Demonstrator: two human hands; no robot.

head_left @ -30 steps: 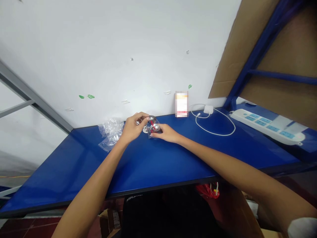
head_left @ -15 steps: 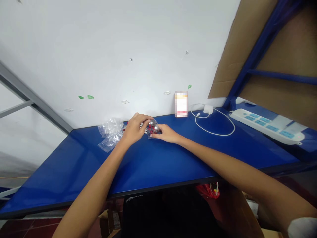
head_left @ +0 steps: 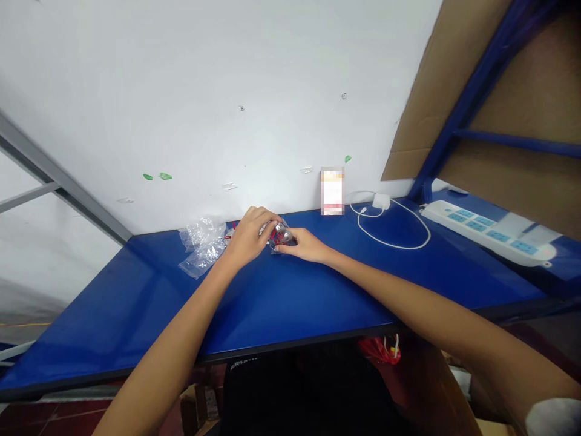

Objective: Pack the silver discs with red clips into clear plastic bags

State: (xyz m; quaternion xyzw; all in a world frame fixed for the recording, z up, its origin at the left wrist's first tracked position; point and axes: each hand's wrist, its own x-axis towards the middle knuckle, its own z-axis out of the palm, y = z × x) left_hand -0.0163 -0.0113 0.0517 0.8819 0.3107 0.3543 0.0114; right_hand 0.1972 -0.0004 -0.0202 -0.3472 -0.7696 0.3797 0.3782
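A small clear plastic bag [head_left: 282, 240] with shiny silver round pieces and red bits inside lies between my two hands on the blue table [head_left: 290, 297]. My right hand [head_left: 306, 245] pinches its right side between thumb and fingers. On its upper left, my left hand [head_left: 252, 233] has thumb and fingers closed at the bag's edge. Part of a red and white item [head_left: 229, 232] shows behind my left hand; the rest of it is hidden. Crumpled clear plastic bags [head_left: 203, 245] lie left of my left hand.
A blurred white card-like item [head_left: 333, 192] stands against the white wall [head_left: 281, 91]. Right of it lie a white charger [head_left: 381, 201] and its looped cable [head_left: 408, 247]. A white power strip [head_left: 490, 233] sits at the far right, by a blue metal frame [head_left: 458, 118].
My left thumb and fingers have shifted slightly over the bag, and the silver pieces inside sit a little differently. My right hand stays nearly in place.
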